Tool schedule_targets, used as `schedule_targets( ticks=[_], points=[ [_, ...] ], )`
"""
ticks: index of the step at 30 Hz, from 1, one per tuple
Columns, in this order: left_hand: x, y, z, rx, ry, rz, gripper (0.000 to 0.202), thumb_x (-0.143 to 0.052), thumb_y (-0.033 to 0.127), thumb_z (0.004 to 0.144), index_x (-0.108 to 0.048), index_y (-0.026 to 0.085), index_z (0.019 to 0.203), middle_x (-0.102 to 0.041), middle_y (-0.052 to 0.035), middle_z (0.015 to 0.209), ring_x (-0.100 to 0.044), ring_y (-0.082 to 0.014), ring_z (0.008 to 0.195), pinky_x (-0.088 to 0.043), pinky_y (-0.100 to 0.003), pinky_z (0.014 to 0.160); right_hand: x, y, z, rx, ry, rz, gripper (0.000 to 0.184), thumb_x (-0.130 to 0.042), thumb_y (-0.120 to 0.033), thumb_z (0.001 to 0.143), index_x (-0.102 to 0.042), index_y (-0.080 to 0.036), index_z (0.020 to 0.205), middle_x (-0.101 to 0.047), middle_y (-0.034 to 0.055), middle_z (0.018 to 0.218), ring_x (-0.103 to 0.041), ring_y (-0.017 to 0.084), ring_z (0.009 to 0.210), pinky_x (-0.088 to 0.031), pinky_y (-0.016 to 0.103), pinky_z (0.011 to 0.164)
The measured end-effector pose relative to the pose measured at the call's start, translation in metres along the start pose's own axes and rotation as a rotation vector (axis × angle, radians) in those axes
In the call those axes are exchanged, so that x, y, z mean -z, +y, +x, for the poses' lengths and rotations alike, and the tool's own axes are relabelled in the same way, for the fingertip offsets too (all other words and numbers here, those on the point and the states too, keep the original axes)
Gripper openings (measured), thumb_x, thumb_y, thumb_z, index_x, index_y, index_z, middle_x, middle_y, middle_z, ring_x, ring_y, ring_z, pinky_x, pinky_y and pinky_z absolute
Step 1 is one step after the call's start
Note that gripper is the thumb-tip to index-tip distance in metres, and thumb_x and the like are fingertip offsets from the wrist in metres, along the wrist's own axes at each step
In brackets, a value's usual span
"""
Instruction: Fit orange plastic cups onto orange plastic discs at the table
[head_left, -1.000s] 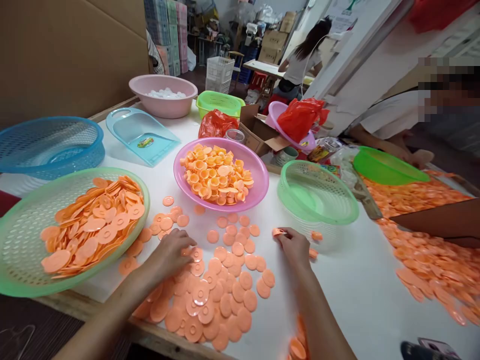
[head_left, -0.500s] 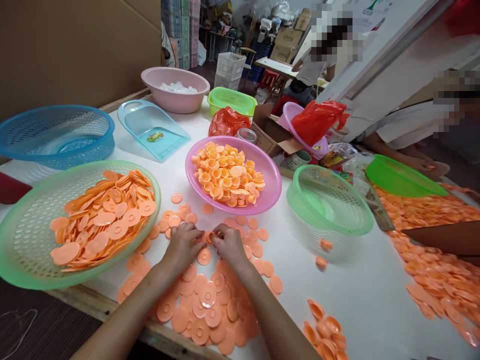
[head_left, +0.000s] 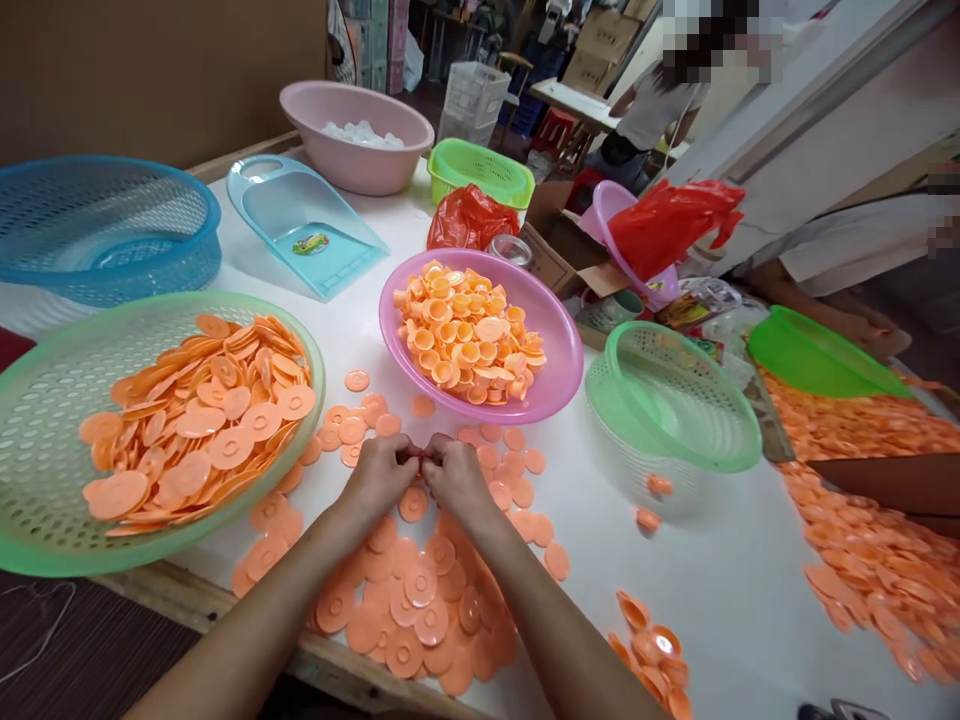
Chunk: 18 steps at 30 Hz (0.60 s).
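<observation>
My left hand (head_left: 381,474) and my right hand (head_left: 454,482) meet just in front of the pink basin (head_left: 556,398). Both are closed, thumbs and fingertips pressed together; what they pinch is hidden by the fingers. Flat orange plastic discs (head_left: 420,580), each with a raised ring, lie spread under and around my forearms. One single disc (head_left: 412,504) rests right below the fingertips. Small orange cup-shaped pieces (head_left: 469,335) are heaped in the pink basin. More discs (head_left: 202,430) fill much of the pale green colander (head_left: 45,500) on the left.
A green basket (head_left: 675,400) stands to the right, with two small orange pieces (head_left: 648,519) near it. A blue basket (head_left: 112,230), a blue scoop (head_left: 322,255) and a pale pink basin (head_left: 360,150) stand behind. Another person's hands (head_left: 877,330) are by a bright green basin (head_left: 825,355).
My hands have come together, fingertips now touching; the left fingers have curled from a flatter pose over the discs. The small orange piece at my right fingertips is now hidden. The view has shifted slightly.
</observation>
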<state>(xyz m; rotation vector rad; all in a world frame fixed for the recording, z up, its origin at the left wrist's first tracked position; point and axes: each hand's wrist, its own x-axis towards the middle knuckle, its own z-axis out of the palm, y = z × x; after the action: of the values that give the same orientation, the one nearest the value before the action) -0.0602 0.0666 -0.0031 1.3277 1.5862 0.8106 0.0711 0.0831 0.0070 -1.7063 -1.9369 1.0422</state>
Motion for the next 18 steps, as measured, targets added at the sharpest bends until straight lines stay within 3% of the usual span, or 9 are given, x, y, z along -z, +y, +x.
schedule_targets(
  ticks=[4, 10, 15, 18],
  points=[
    [-0.003, -0.008, -0.007, -0.004, 0.067, -0.063, 0.016, -0.053, 0.026, 0.074, -0.066, 0.017, 0.069, -0.068, -0.0002, 0.067, -0.059, -0.0126, 0.064, -0.044, -0.022, 0.06, -0.01, -0.001, -0.007, 0.013, 0.137, -0.018, 0.015, -0.049, -0.01, 0.076, -0.059, -0.019, 0.07, -0.066, 0.0013, 0.066, -0.058, 0.014, 0.061, -0.039, 0.022, 0.058],
    [0.002, 0.0, 0.004, 0.146, 0.006, -0.083, 0.018, -0.055, 0.032, 0.07, -0.063, 0.016, 0.07, -0.06, 0.002, 0.051, -0.055, -0.0125, 0.043, -0.039, -0.021, 0.042, -0.012, -0.003, 0.009, -0.068, 0.085, 0.013, 0.012, -0.058, -0.008, 0.071, -0.064, -0.018, 0.07, -0.067, 0.0024, 0.067, -0.061, 0.015, 0.066, -0.039, 0.021, 0.058],
    [0.009, 0.021, -0.003, 0.072, -0.004, 0.019, 0.01, -0.057, 0.026, 0.065, -0.061, 0.017, 0.062, -0.057, 0.0029, 0.043, -0.052, -0.0126, 0.036, -0.038, -0.021, 0.038, 0.002, -0.011, -0.009, 0.043, 0.139, 0.066, 0.014, -0.06, -0.008, 0.074, -0.071, -0.017, 0.076, -0.07, 0.0034, 0.067, -0.064, 0.015, 0.065, -0.042, 0.021, 0.059],
    [0.012, 0.033, -0.02, -0.013, -0.014, 0.0, 0.017, -0.057, 0.031, 0.069, -0.066, 0.017, 0.068, -0.058, 0.0029, 0.045, -0.054, -0.0129, 0.038, -0.042, -0.022, 0.041, 0.025, 0.019, -0.039, 0.128, 0.22, 0.157, 0.025, -0.06, -0.016, 0.079, -0.073, -0.02, 0.1, -0.073, 0.001, 0.075, -0.065, 0.014, 0.068, -0.047, 0.02, 0.065]
  ],
)
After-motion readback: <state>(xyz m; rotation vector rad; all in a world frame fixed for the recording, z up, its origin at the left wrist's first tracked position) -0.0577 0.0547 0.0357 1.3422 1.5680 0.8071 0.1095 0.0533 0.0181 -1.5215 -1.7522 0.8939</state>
